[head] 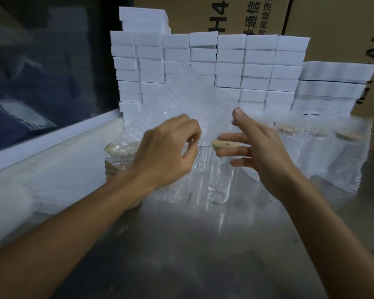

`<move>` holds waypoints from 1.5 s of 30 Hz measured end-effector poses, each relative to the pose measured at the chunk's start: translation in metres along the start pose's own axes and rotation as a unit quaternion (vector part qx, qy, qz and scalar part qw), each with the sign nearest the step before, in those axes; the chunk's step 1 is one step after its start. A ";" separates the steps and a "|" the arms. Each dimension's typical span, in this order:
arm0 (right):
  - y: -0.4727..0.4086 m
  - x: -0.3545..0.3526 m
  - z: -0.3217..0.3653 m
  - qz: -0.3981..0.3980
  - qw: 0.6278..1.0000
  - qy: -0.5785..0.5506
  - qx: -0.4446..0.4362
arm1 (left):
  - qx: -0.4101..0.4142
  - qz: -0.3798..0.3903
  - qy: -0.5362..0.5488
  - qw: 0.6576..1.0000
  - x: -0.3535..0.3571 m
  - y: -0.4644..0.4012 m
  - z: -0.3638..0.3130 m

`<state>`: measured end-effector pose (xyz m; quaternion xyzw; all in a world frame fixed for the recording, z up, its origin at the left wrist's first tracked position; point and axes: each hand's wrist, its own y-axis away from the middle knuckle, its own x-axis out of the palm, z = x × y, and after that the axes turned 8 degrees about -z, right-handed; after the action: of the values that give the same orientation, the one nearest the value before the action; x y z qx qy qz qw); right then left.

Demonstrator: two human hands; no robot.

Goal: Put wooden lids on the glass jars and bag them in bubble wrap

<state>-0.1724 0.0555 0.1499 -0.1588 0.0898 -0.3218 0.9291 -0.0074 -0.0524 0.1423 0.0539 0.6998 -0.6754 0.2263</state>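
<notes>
A clear glass jar (216, 182) stands on the metal table (181, 244) with a wooden lid (219, 145) on top. A second bare glass jar (200, 160) stands just behind it. A bubble wrap bag (190, 100) rises blurred above the jars, between my hands. My left hand (166, 152) pinches the bag's lower edge with curled fingers, left of the lid. My right hand (261, 149) is beside the lid with fingers spread and thumb up; its index finger lies above the lid and its middle finger below.
Jars wrapped in bubble wrap stand at the left (117, 156) and in a row at the right (350, 137). White foam blocks (225, 61) are stacked behind, with cardboard boxes (333, 22) further back. A white ledge (52, 143) borders the table's left side.
</notes>
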 end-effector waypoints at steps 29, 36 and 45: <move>-0.003 0.010 -0.020 0.037 0.980 0.192 -0.039 | -0.554 -0.024 0.342 0.759 0.037 0.019 -0.025; -0.011 0.002 -0.030 -0.167 0.970 0.166 -0.057 | -0.595 -0.067 0.304 0.741 0.037 0.026 -0.010; -0.019 -0.001 -0.085 -0.047 0.992 0.108 0.037 | -0.594 -0.047 0.252 0.763 0.036 0.031 -0.010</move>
<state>-0.2069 0.0223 0.0773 -0.0930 0.1705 -0.3839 0.9027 -0.0306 -0.0487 0.0999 0.0446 0.9943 -0.0963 -0.0036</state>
